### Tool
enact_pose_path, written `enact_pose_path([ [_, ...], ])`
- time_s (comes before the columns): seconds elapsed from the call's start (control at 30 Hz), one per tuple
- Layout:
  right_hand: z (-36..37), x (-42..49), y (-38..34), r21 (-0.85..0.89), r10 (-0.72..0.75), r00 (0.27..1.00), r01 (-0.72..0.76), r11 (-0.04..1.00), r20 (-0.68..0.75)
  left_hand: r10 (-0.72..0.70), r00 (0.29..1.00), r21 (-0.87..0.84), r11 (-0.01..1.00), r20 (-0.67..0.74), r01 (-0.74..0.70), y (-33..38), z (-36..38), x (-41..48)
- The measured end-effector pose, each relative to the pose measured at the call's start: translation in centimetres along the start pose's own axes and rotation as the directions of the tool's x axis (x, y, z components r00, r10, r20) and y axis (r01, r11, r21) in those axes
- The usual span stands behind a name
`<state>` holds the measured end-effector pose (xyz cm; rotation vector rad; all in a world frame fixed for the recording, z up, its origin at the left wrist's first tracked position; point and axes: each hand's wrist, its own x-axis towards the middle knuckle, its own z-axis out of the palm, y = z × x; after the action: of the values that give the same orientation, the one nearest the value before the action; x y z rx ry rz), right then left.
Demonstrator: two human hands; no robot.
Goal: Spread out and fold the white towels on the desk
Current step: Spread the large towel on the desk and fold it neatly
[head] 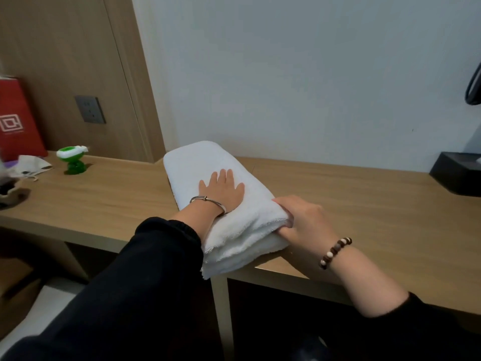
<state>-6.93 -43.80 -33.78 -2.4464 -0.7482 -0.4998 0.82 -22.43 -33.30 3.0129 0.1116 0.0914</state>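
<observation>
On the desk [364,204], from the head camera, the only view you have, the white towel [203,165] lies folded into a thick, layered pad. Its long axis runs from the front edge of the desk away towards the wall, leaning a little left at the far end. The near end hangs slightly over the front edge. Your left hand [221,191] rests flat on top of the towel, a bit nearer than its middle, fingers straight and spread, pressing down and clasping nothing. Your right hand [302,217] is at the towel's near right corner. Its fingers are tucked in among the layers and its thumb lies over the top, so it is grasping the towel's edge there, though the fingertips themselves are hidden in the cloth. The whole length of the towel therefore stretches away from the right hand's hold, up and to the left, with the left hand pinning it between that hold and the far end. My guess is that any lift or opening of a layer would swing about the long axis, and that the right hand, already on the open edge, is the one placed to lead it. Well to the left of the towel stands what looks like a small green bottle [74,160], with a red bag [15,121] beyond it. Well to the right of the towel sits a black box [455,175].
</observation>
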Motion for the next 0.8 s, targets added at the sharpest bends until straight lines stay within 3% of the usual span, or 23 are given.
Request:
enact_pose_path([
  [0.17, -0.1, -1.3, 1.5, 0.145, 0.037, 0.998, -0.030, 0.989, -0.047, 0.009, 1.000, 0.010, 1.000, 0.010, -0.009, 0.0, 0.2, -0.2],
  [0.27, 0.5, -1.9, 1.2, 0.088, 0.022, 1.000, -0.020, 0.996, -0.017, 0.015, 1.000, 0.024, 1.000, 0.005, -0.015, -0.1, 0.2, -0.2],
  [0.33, 0.0, -1.9, 1.0, 0.188, 0.085, 0.995, -0.092, 0.978, 0.043, 0.018, 1.000, 0.037, 0.999, -0.010, -0.018, 0.0, 0.3, -0.4],
  [0.4, -1.7, -1.0, 1.0, 0.449, 0.234, 0.946, -0.314, 0.836, 0.226, 0.016, 0.999, 0.049, 0.999, -0.028, -0.014, 0.1, 0.4, -0.5],
  [0.47, -3.0, 0.9, 1.2, 0.586, 0.392, 0.816, -0.578, 0.567, 0.425, 0.012, 0.999, 0.066, 0.998, -0.045, -0.009, 0.2, 0.5, -0.6],
  [0.5, -3.2, 1.9, 1.1, 0.552, 0.457, 0.741, -0.671, 0.494, 0.492, 0.011, 0.999, 0.072, 0.997, -0.048, -0.008, 0.2, 0.5, -0.6],
  [0.53, -3.0, 2.9, 0.7, 0.467, 0.498, 0.680, -0.732, 0.496, 0.538, 0.011, 0.999, 0.075, 0.997, -0.051, -0.007, 0.3, 0.5, -0.7],
  [0.57, -2.5, 3.8, 0.2, 0.330, 0.516, 0.640, -0.753, 0.569, 0.569, 0.011, 0.998, 0.078, 0.997, -0.055, -0.007, 0.3, 0.5, -0.8],
  [0.63, -1.2, 5.3, -1.0, 0.096, 0.525, 0.608, -0.703, 0.705, 0.596, 0.011, 0.997, 0.084, 0.996, -0.070, -0.005, 0.2, 0.6, -0.8],
  [0.67, -0.7, 5.7, -1.2, 0.030, 0.539, 0.587, -0.692, 0.721, 0.604, 0.014, 0.997, 0.085, 0.996, -0.075, -0.007, 0.2, 0.6, -0.8],
  [0.8, 0.0, 5.8, -0.2, -0.018, 0.518, 0.570, -0.661, 0.750, 0.638, 0.039, 0.996, 0.079, 0.996, -0.074, -0.033, 0.1, 0.8, -0.4],
])
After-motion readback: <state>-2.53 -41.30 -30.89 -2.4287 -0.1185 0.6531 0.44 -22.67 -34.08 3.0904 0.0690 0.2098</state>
